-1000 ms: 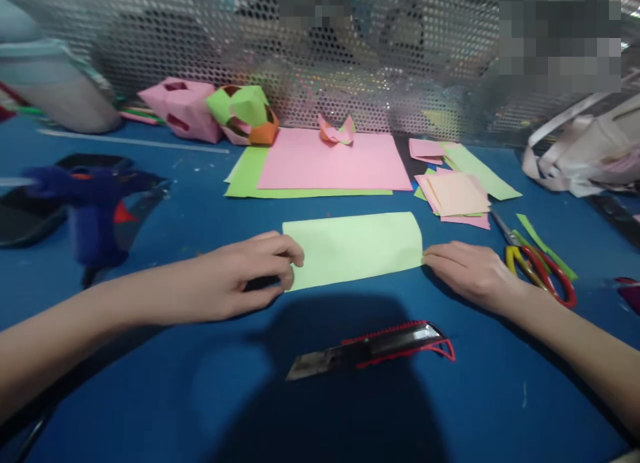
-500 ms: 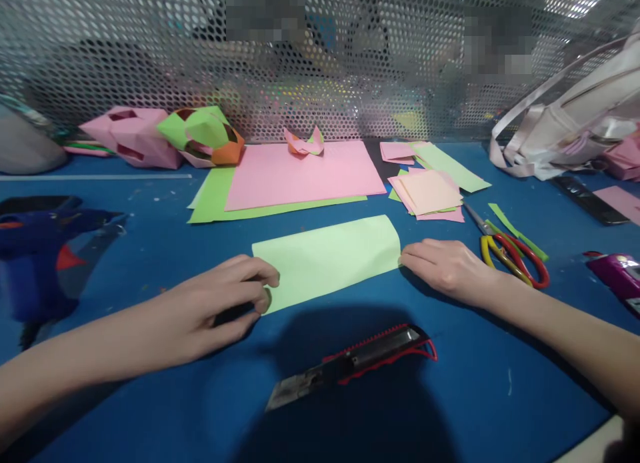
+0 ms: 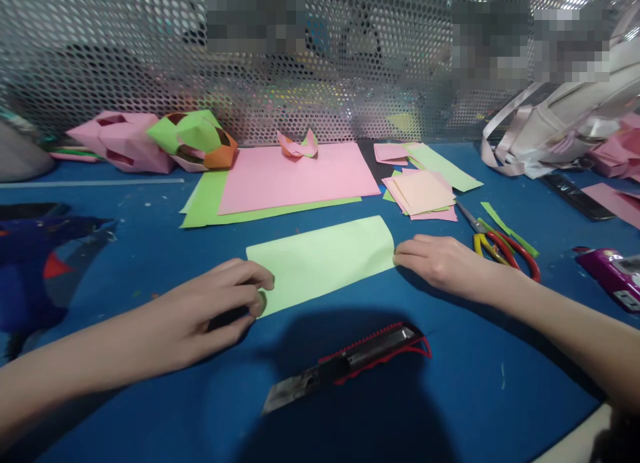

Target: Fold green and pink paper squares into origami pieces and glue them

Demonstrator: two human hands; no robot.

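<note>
A sheet of light green paper lies on the blue table in front of me, bent over on itself with a rounded far edge. My left hand is closed at its lower left corner, fingers curled and thumb below. At the right end, the fingertips of my right hand pinch the near corner. Closer to me than the paper, a red and black utility knife rests with its blade out, pointing left. Scissors with red and yellow handles lie beyond my right wrist.
Pink sheets over green ones lie behind the paper, with small paper squares to their right. A blue glue gun stands at left. Folded paper shapes sit near the perforated metal screen. A purple tool lies at right.
The view has turned slightly, so most things sit a little further left. Both hands keep their places on the green paper, which looks nearly the same.
</note>
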